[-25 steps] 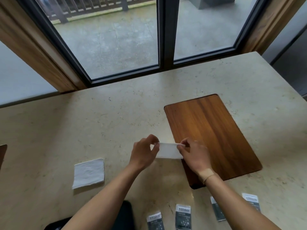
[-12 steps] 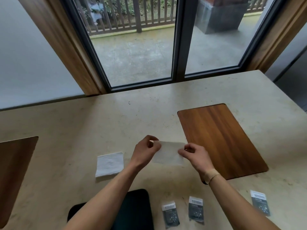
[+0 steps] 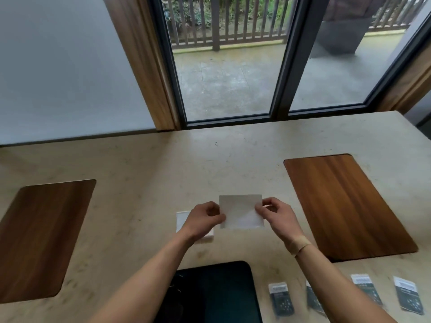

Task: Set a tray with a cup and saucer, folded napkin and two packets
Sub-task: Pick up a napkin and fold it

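Napkin [image 3: 241,212] comes first: a thin white sheet, held up in the air above the desk [image 3: 163,159], between the two wooden boards and in front of the person's chest. It looks light and limp, the sort of thing that sags unless kept taut, so it is best taken by its side edges or corners, as it is here; a faint diagonal crease shows across it, which suggests it will take a fold readily but may tear or crumple if tugged hard.

The left hand [image 3: 205,220] is nearly closed, thumb and forefinger pinching the napkin's left edge, the other fingers curled in. The right hand [image 3: 275,217] pinches the right edge the same way, thumb against fingertips, nothing else in its grip.

Behind the left hand a second white napkin [image 3: 182,220] lies flat on the desk, partly hidden. To the right lies a wooden tray [image 3: 345,206], bare, and another wooden board [image 3: 44,236] lies well off to the left. Near the front edge are four small dark packets [image 3: 279,299] in a row, one partly hidden by the right forearm, beside a dark pad [image 3: 221,292]. No cup or saucer shows.
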A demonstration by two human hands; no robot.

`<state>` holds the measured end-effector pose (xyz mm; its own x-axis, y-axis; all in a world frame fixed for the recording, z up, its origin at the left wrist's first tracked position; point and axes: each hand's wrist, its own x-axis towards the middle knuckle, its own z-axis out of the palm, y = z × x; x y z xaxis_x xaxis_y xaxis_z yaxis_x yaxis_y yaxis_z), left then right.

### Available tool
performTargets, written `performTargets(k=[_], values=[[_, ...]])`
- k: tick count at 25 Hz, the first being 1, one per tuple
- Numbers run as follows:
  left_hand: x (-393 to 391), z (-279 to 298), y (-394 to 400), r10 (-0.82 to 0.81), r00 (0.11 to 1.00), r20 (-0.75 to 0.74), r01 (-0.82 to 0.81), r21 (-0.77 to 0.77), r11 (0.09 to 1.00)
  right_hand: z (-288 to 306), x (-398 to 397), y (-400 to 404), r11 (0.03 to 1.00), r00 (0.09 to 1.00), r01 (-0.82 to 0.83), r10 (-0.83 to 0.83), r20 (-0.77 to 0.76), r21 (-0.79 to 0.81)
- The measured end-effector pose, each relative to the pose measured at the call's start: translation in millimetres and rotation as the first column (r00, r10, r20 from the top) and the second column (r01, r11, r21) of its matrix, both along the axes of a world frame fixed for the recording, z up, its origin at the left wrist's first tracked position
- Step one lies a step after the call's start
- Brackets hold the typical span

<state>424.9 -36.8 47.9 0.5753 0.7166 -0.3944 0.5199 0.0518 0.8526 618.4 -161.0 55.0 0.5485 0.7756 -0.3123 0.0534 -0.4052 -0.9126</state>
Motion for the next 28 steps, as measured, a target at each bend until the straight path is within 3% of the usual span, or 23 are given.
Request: performTargets(k=[15, 28], values=[[-85, -25, 40, 0.188, 0.978, -0.093, -0.182, 0.069, 0.981, -29, -79, 62, 0.974, 0.99, -0.142, 0.138, -0.034, -0.179], [-108, -81, 36, 0.179, 0.95, -0.254, -0.125, 0.216, 0.968, -81, -102, 71, 0.909, 0.91, -0.258, 0.343, 0.235, -0.329]])
